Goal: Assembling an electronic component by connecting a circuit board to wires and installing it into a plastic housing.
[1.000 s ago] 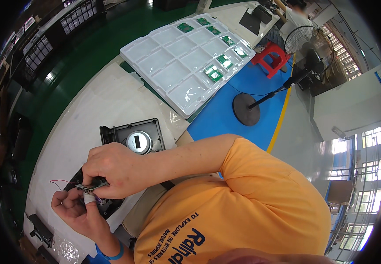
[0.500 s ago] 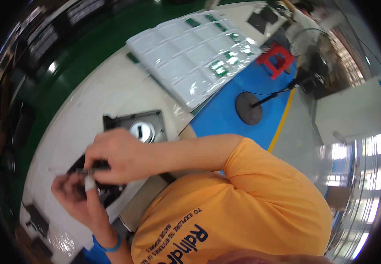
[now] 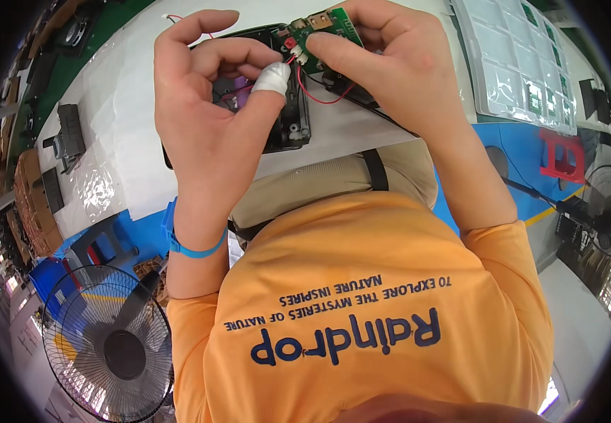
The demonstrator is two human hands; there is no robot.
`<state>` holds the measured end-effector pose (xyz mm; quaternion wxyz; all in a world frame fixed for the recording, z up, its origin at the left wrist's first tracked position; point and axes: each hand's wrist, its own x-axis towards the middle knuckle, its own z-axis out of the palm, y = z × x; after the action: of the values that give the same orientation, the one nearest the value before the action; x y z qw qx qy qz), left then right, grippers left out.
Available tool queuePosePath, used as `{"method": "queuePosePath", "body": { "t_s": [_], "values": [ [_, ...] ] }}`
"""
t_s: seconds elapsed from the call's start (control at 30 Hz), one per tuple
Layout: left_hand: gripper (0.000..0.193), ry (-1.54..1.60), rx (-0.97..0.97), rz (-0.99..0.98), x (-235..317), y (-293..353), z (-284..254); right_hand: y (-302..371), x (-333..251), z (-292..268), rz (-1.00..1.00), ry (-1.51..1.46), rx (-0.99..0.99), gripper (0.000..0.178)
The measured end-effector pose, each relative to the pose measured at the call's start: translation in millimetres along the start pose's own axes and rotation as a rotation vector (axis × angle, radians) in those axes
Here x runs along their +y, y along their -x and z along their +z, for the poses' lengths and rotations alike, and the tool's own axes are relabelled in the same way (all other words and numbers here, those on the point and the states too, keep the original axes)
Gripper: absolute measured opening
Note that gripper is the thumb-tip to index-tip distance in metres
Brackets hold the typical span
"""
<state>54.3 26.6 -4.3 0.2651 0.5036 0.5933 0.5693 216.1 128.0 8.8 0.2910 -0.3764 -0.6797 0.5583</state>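
Note:
My right hand (image 3: 408,63) grips a green circuit board (image 3: 342,27) between thumb and fingers, tilted above the table. Small connectors and a red part sit along the board's left side. Thin red wires (image 3: 317,99) run from it. My left hand (image 3: 214,113), its thumb wrapped in white, pinches the wire ends close to the board's connectors. Beneath both hands lies an open black plastic housing (image 3: 296,137), with a purple part (image 3: 241,95) inside, partly hidden by my left fingers. Another black piece (image 3: 362,99) rests under my right hand.
At the right stands a clear compartment tray (image 3: 496,81) with green boards in it. A black part (image 3: 71,134) and clear plastic film (image 3: 97,194) lie on the table's left. A standing fan (image 3: 124,354) is at lower left, a red stool (image 3: 563,156) at far right.
The view has swung, bringing my hands to the top middle. They were together over a dark thing; now they are apart, with the board in the right and wires at the left.

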Motion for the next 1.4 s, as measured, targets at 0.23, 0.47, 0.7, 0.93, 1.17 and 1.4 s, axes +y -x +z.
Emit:
{"method": "queuePosePath", "body": {
  "t_s": [0.23, 0.47, 0.7, 0.93, 1.17, 1.4],
  "values": [
    [0.059, 0.018, -0.004, 0.007, -3.1, -1.5, 1.4, -4.3, 10.1, 5.7, -0.063, 0.059, 0.02, 0.014],
    [0.051, -0.086, 0.101, 0.062, 1.1, -2.1, -14.1, 1.8, -6.9, 6.8, -0.078, 0.079, 0.016, 0.011],
    [0.031, -0.524, 0.164, 0.113, -21.3, -30.7, -83.4, 0.6, 21.9, 3.0, -0.155, 0.128, 0.071, 0.021],
    [0.028, -0.189, -0.102, 0.124, -19.3, -51.2, -60.8, 3.0, 17.8, -2.0, -0.157, 0.196, 0.072, 0.022],
    [0.024, -0.039, -0.232, -0.075, -8.0, -34.7, -33.0, 1.9, 3.9, -0.8, 0.004, -0.004, 0.025, 0.009],
    [0.022, -0.171, -0.229, -0.091, -2.6, -19.1, -23.0, 2.1, 2.0, -2.7, 0.04, -0.021, 0.012, 0.009]
  ]
}}
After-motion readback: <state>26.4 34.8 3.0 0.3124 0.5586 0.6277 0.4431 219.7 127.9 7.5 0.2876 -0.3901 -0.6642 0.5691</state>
